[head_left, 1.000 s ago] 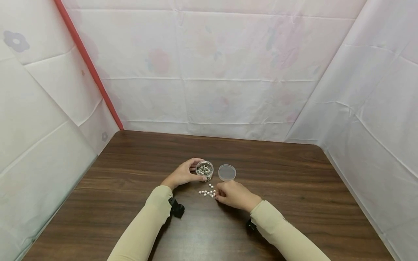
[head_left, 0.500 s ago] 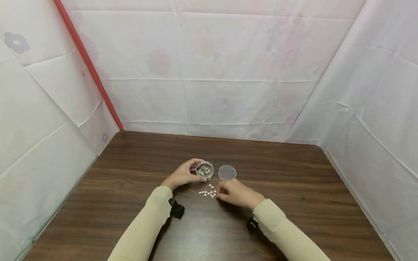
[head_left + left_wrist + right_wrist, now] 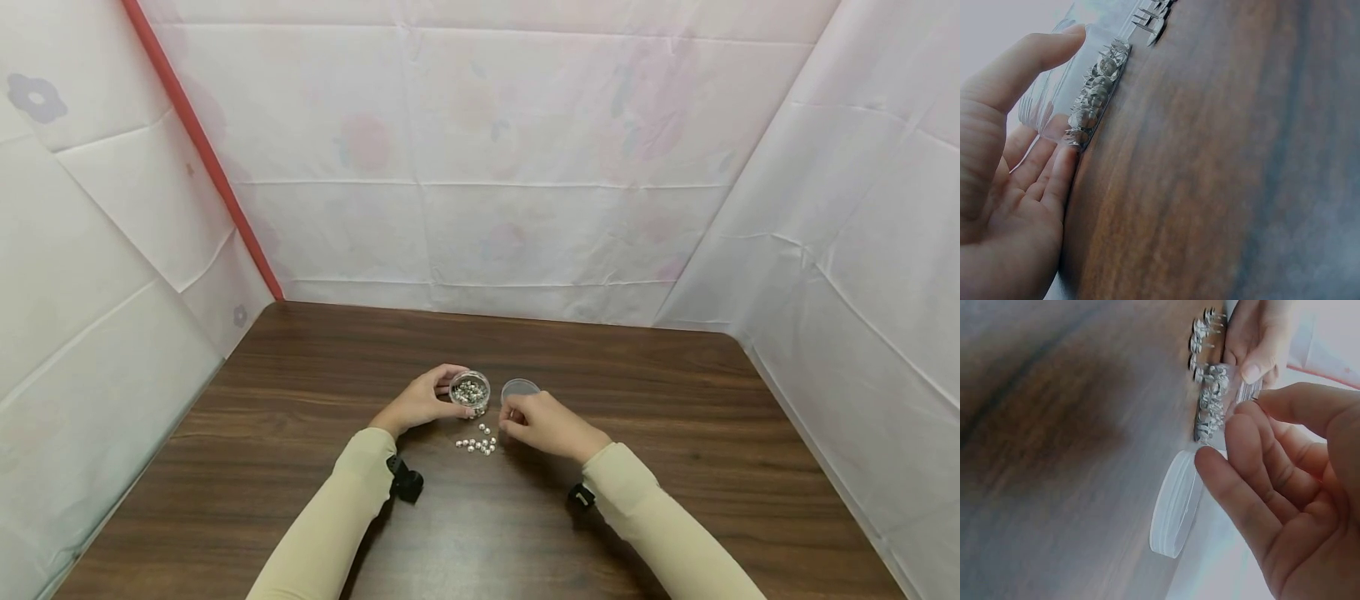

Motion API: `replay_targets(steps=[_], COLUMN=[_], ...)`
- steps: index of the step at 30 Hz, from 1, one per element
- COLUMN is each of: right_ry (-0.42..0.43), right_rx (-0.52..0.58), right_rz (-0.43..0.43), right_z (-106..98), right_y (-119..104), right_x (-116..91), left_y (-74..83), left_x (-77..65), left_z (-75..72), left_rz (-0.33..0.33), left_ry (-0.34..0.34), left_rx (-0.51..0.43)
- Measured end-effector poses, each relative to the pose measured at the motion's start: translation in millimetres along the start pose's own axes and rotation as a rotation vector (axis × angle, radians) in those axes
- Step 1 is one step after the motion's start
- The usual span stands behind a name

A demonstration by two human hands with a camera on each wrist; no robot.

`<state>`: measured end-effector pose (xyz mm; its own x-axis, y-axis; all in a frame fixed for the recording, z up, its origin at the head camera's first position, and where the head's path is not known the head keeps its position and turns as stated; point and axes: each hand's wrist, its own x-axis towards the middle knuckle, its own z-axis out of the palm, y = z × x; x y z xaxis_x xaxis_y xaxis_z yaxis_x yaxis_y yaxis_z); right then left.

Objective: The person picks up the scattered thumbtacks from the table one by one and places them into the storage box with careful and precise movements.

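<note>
My left hand (image 3: pixel 422 402) holds a round clear plastic jar (image 3: pixel 1044 103) on the table, thumb on the near side and fingers round the far side. Silver thumbtacks (image 3: pixel 1099 87) lie piled in its bottom. A loose group of several thumbtacks (image 3: pixel 483 445) lies in front of the jar, points up in the wrist views. My right hand (image 3: pixel 551 425) is just right of them, in front of the clear round lid (image 3: pixel 1169 515). Its thumb and index finger pinch a tiny thing, apparently a thumbtack, mostly hidden by the fingertips (image 3: pixel 1244 407).
The dark wood table (image 3: pixel 315 350) carries the jar, lid and tacks near its middle. White patterned sheets (image 3: pixel 480 167) hang behind and at both sides, with a red strip (image 3: pixel 206 154) at the left corner. Black wrist cameras (image 3: pixel 407 481) sit under both sleeves.
My right hand has lifted off the right end of the loose tacks and moved back, now overlapping the lid's near part. My left hand and the jar stay put.
</note>
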<state>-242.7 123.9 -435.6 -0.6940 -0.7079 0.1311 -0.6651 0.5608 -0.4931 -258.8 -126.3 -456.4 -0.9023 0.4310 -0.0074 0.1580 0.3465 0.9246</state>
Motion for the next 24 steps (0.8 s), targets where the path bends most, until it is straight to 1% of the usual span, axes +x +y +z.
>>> replay_targets(steps=[7, 12, 17, 24], right_ry=[0.078, 0.118, 0.141, 0.142], right_rx=[-0.004, 0.026, 0.038, 0.027], right_rz=[0.004, 0.010, 0.016, 0.020], right_z=[-1, -1, -1, 0], right_y=[3, 4, 2, 1], right_x=[10, 18, 27, 36], left_y=[-0.9, -1.0, -0.7, -2.0], left_x=[0.4, 0.2, 0.1, 1.2], left_z=[-0.3, -0.6, -0.4, -0.8], left_rz=[0.002, -0.003, -0.008, 0.012], left_ry=[-0.013, -0.016, -0.021, -0.033], left_rx=[-0.018, -0.027, -0.024, -0.036])
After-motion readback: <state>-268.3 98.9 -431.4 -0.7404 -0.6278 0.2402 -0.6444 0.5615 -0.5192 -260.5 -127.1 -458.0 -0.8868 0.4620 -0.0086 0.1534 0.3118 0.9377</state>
